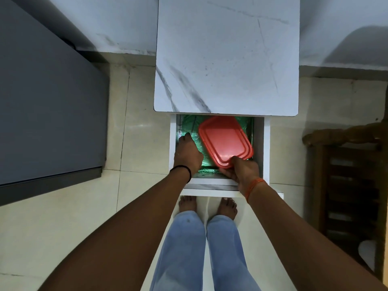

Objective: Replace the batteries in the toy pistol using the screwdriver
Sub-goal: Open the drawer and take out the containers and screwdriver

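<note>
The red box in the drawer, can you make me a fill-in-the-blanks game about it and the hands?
1. The lid of the box is coloured ____.
2. The box sits inside an open ____ under the marble tabletop.
3. The ____ hand grips the box's near edge.
4. The left hand wears a ____ band at the wrist.

Missing words: red; drawer; right; black
</note>
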